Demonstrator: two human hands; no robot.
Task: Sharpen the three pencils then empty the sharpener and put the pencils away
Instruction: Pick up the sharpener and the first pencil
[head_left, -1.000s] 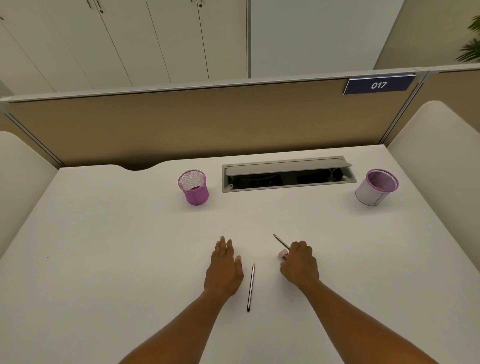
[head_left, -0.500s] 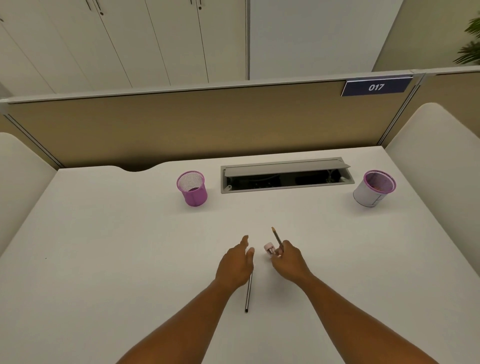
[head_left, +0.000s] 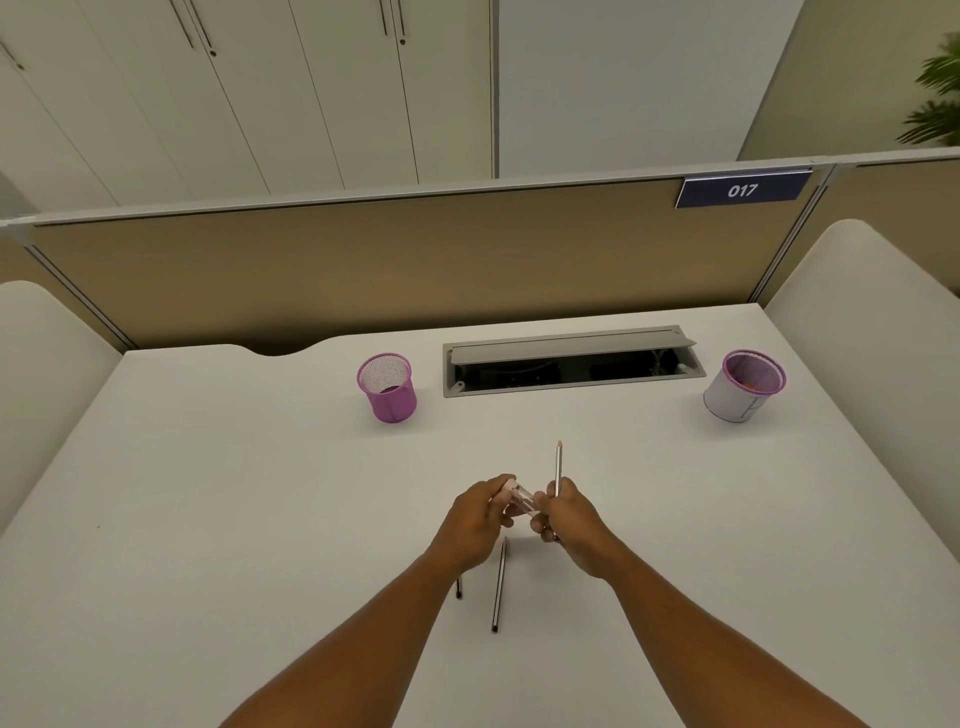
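The left hand (head_left: 475, 519) and the right hand (head_left: 571, 522) meet just above the table (head_left: 208, 519). Both hold the small clear sharpener (head_left: 521, 500), which sits between them. The left hand's fingers curl round one end of it. The right hand pinches the other end, and it also grips a pencil (head_left: 558, 467) that sticks up and away from its fingers. I cannot tell whether that tip is blunt or sharp.

A second pencil (head_left: 498, 592) lies flat on the table, just below the left hand and near the wrist. The end of a third pencil (head_left: 458, 588) peeks out from under the left arm.

It looks like the sharpener is passing over to the left hand, so the right hand can be free to work the pencil. To do this well, the left hand should grip the sharpener firmly, with the hole facing the right hand. Then the right hand can let go of it, turn the pencil round, and push the tip straight into the hole. A gentle push and slow turns should keep the lead from snapping.

Far past the left hand stands a purple mesh cup (head_left: 387, 387). Far past the right hand stands a white cup (head_left: 743, 387) with a purple rim.
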